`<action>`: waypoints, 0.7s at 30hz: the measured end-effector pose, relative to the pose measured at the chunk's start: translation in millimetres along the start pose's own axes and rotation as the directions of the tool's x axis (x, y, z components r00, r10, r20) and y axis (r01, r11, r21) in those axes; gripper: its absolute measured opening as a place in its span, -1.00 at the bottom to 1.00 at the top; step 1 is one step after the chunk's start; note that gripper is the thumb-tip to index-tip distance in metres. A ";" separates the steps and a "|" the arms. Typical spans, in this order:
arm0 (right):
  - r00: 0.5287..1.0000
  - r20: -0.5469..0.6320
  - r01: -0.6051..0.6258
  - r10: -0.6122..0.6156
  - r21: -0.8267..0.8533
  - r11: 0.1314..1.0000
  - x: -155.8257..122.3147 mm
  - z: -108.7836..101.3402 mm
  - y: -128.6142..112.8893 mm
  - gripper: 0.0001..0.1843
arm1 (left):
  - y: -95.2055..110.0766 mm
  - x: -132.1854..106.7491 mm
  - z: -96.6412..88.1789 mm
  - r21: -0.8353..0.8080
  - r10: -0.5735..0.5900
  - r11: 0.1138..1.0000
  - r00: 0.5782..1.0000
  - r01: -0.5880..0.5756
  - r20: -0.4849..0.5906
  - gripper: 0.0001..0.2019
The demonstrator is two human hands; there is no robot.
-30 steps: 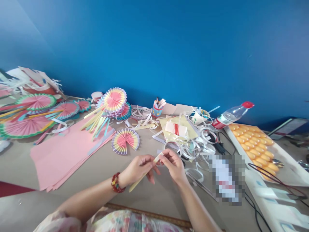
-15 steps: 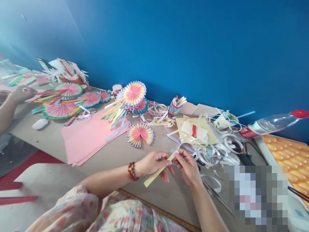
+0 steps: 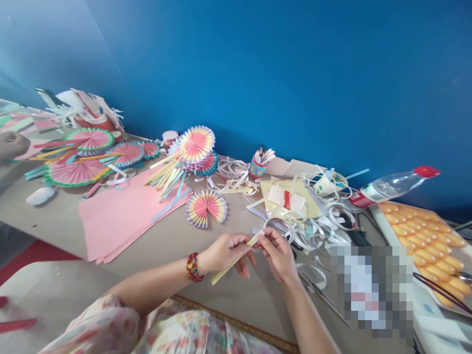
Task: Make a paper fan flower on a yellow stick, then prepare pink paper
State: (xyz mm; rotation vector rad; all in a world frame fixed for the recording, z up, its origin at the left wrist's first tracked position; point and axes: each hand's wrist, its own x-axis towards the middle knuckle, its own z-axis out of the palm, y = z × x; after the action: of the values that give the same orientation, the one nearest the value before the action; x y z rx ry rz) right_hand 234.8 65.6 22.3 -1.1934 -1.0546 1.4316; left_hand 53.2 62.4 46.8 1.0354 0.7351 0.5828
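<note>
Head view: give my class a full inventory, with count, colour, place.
Paper strip: 1, pale yellow, in hands
Notched fan: 1, pink and yellow, beyond hands
Other fans: several, mostly pink, left and middle
Paper sheets: stack, pink, left
Pen cup: 1, blue and red, near wall
Loose strips: tangled, uncountable, mostly white, right
Bottle: 1, clear, red cap, right
Bumpy tray: 1, white and orange, right
Metal tool: 1, grey, right
Table: 1, greyish, below
Wall: 1, blue, back
Other person's hand: 1, left edge
Bracelet: 1, red, left wrist
Left hand: 1, on strip
Right hand: 1, strip's far end
</note>
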 end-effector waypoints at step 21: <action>0.646 0.152 0.581 -0.748 -0.733 0.353 -22.6 2.7 -12.8 -0.78 | -4.6 -1.4 1.0 0.525 0.260 0.841 0.948 -0.128 -0.185 -0.66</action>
State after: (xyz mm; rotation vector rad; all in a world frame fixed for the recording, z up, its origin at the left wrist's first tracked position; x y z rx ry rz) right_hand 235.3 45.4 38.8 -1.1579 -1.7901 0.1472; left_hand 53.5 58.9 43.3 1.5621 1.0485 0.7258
